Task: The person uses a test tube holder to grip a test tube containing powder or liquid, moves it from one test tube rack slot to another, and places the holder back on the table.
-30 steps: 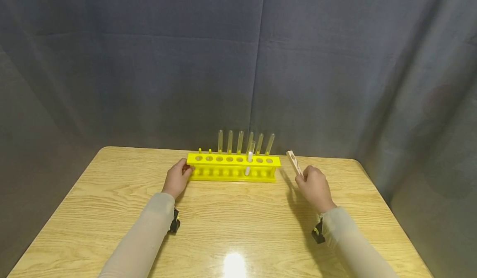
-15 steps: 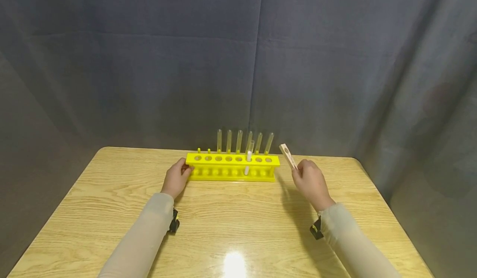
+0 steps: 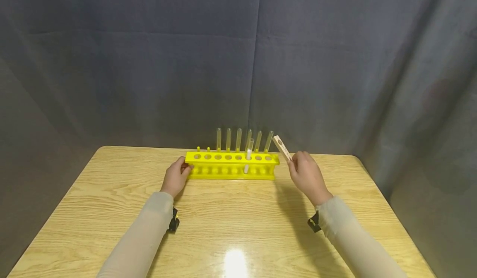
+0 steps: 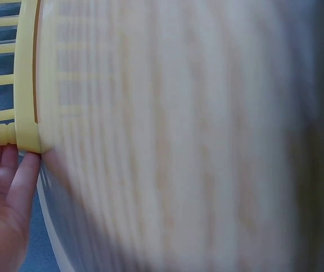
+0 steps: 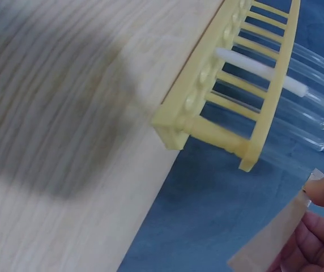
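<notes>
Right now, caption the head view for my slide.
Left hand touches the yellow tube rack; right hand holds a wooden clamp.

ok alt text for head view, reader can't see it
A person's left hand touches a yellow test tube rack; the right hand holds a wooden test tube clamp near its right end. Six clear tubes stand behind one tube holding something white.

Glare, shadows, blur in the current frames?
Head: bright glare patch on the wood-grain table at the bottom edge; soft shadow beside the right sleeve. Left wrist: table grain smeared and out of focus towards the right; yellow test-tube rack looks pale. Right wrist: broad, soft-edged shadow on the table at left; rack pale there too.
</notes>
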### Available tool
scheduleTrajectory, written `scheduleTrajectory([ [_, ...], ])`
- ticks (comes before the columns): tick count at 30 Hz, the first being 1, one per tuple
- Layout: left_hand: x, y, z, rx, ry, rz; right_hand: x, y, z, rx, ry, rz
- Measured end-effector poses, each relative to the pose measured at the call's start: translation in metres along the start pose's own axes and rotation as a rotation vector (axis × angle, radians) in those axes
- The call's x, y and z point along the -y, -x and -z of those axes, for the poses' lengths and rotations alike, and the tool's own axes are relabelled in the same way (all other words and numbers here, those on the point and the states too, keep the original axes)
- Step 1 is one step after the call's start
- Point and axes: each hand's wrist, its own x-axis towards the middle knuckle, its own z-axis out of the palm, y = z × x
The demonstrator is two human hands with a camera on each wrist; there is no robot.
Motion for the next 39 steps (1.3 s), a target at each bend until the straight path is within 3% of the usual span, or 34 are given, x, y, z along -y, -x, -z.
scheduleTrajectory([
  [12,0.002,0.001,0.001,0.010,0.014,0.001,0.017,-0.008,0.001,0.100,0.005,-0.056],
  [39,0.003,0.003,-0.002,0.000,0.027,-0.037,0.048,-0.022,0.000,0.084,0.008,0.012],
])
